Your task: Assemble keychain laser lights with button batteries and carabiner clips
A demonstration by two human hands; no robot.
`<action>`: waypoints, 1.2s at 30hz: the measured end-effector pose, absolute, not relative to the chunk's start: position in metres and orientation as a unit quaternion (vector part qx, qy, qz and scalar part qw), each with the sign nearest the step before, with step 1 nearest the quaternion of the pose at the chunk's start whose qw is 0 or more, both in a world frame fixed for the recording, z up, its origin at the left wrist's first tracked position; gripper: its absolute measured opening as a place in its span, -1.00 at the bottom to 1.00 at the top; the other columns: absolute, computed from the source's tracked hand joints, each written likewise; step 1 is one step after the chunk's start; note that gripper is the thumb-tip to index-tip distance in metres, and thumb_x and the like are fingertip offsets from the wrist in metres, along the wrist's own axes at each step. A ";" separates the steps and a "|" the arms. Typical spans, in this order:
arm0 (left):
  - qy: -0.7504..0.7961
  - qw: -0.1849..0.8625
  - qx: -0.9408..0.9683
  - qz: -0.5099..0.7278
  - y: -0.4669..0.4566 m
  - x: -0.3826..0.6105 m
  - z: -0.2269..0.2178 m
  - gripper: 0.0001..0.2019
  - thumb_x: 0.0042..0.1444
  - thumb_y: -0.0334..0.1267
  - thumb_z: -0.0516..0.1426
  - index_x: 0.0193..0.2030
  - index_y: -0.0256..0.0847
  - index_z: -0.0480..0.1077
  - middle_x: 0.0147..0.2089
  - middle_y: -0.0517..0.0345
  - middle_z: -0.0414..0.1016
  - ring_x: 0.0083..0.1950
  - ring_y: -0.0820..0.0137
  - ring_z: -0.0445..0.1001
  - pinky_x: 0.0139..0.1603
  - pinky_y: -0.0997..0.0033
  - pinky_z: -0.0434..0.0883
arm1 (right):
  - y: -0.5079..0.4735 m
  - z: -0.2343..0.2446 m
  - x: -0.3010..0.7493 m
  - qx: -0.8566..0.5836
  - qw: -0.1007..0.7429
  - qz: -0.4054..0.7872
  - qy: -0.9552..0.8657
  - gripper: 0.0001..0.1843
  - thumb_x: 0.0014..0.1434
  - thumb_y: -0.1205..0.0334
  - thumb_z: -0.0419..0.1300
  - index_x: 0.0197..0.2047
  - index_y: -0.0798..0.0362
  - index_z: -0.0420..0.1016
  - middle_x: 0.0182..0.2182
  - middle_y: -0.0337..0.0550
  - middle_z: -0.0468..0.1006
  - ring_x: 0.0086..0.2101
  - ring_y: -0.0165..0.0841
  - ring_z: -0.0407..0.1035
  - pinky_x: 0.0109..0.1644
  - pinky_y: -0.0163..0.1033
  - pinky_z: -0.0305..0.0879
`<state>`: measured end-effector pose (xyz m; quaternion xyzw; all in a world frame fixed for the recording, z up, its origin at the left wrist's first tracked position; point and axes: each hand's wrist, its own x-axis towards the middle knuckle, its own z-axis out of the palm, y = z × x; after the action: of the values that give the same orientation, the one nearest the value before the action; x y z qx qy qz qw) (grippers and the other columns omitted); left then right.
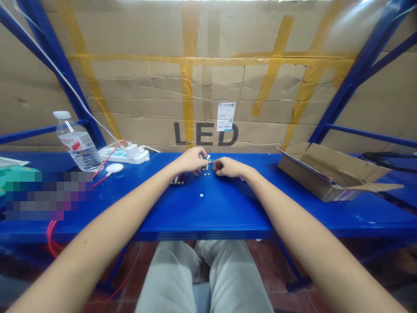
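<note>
Shiny pieces point(206, 167), between left grip point(193, 160) and right grip point(227, 167); blue table point(208, 213) beneath

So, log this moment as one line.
left hand: at shiny pieces; right hand: beside them; slim rods: near left hand; open carton: right of hands

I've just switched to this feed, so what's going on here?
Someone's left hand and right hand are close together over a blue table, at a cluster of small shiny pieces. Whether either grips one is too small to tell. Slim dark rods lie beside the left hand. An open cardboard box sits to the right, a bottle to the left.
</note>
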<state>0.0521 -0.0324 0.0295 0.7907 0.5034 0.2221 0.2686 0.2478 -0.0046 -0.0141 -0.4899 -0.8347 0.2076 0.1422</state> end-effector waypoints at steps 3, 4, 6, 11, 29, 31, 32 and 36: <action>0.480 0.323 0.771 0.266 -0.026 0.048 0.017 -0.75 0.07 -0.48 0.11 -0.08 -0.30 0.34 -0.49 0.17 0.48 -0.54 0.42 0.48 -0.51 0.44 0.40 | -0.002 -0.014 0.249 -0.495 0.145 0.213 -0.830 -0.77 -0.06 0.43 0.26 -0.25 0.12 0.53 -0.40 -0.21 0.55 -0.40 -0.41 0.35 -0.36 -0.37 0.21; 0.468 0.337 0.766 0.285 -0.024 0.048 0.012 -0.77 0.07 -0.49 0.12 -0.11 -0.29 0.33 -0.44 0.15 0.49 -0.51 0.43 0.50 -0.50 0.46 0.41 | -0.002 -0.012 0.249 -0.490 0.155 0.218 -0.830 -0.79 -0.05 0.41 0.27 -0.26 0.12 0.53 -0.40 -0.21 0.56 -0.39 -0.40 0.37 -0.34 -0.36 0.22; 0.449 0.335 0.762 0.325 -0.021 0.048 0.005 -0.80 0.07 -0.48 0.13 -0.14 -0.27 0.32 -0.32 0.09 0.52 -0.47 0.45 0.51 -0.49 0.47 0.42 | -0.004 -0.007 0.251 -0.466 0.199 0.247 -0.826 -0.81 -0.01 0.34 0.28 -0.25 0.13 0.54 -0.37 -0.17 0.58 -0.36 -0.39 0.40 -0.29 -0.34 0.26; 0.399 0.269 0.780 0.400 -0.023 0.056 -0.006 -0.85 0.10 -0.38 0.16 -0.17 -0.23 0.34 -0.19 0.10 0.55 -0.45 0.49 0.50 -0.45 0.47 0.42 | -0.010 0.006 0.251 -0.378 0.299 0.359 -0.799 -0.72 0.03 0.21 0.28 -0.17 0.13 0.50 -0.27 -0.11 0.61 -0.34 -0.38 0.41 -0.30 -0.30 0.30; 0.341 -0.084 0.927 0.135 -0.017 0.071 -0.021 -0.74 0.27 -0.25 0.07 -0.12 -0.20 0.60 -0.05 -0.07 0.50 0.07 0.10 0.32 0.09 0.12 0.26 | 0.001 0.003 0.271 -0.472 0.284 0.114 -0.827 -0.73 -0.07 0.44 0.11 -0.27 0.15 0.54 -0.33 -0.13 0.59 -0.31 -0.34 0.39 -0.17 -0.28 0.26; 0.342 -0.084 0.929 0.118 -0.015 0.075 -0.021 -0.75 0.26 -0.27 0.08 -0.19 -0.18 0.61 -0.08 -0.05 0.50 0.05 0.10 0.30 0.06 0.13 0.25 | 0.002 0.002 0.270 -0.462 0.286 0.109 -0.833 -0.73 -0.06 0.44 0.12 -0.27 0.14 0.55 -0.32 -0.13 0.60 -0.30 -0.34 0.40 -0.17 -0.29 0.26; 0.345 -0.075 0.929 0.115 -0.014 0.077 -0.021 -0.77 0.24 -0.28 0.09 -0.20 -0.16 0.61 -0.08 -0.04 0.50 0.05 0.10 0.30 0.05 0.14 0.25 | 0.001 0.001 0.269 -0.456 0.287 0.108 -0.836 -0.73 -0.06 0.45 0.12 -0.27 0.14 0.55 -0.31 -0.13 0.60 -0.30 -0.34 0.40 -0.18 -0.29 0.26; 0.378 -0.011 0.917 0.123 -0.009 0.077 -0.021 -0.87 0.16 -0.31 0.18 -0.25 -0.16 0.59 -0.10 0.01 0.53 0.04 0.10 0.32 0.03 0.15 0.28 | 0.000 0.001 0.267 -0.447 0.283 0.123 -0.839 -0.72 -0.04 0.47 0.10 -0.27 0.13 0.57 -0.32 -0.15 0.61 -0.32 -0.35 0.41 -0.18 -0.30 0.27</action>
<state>0.0769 -0.0093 -0.0213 0.9174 0.3783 0.1228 -0.0112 0.2667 -0.0004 0.0011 -0.4473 -0.8395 0.1226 0.2832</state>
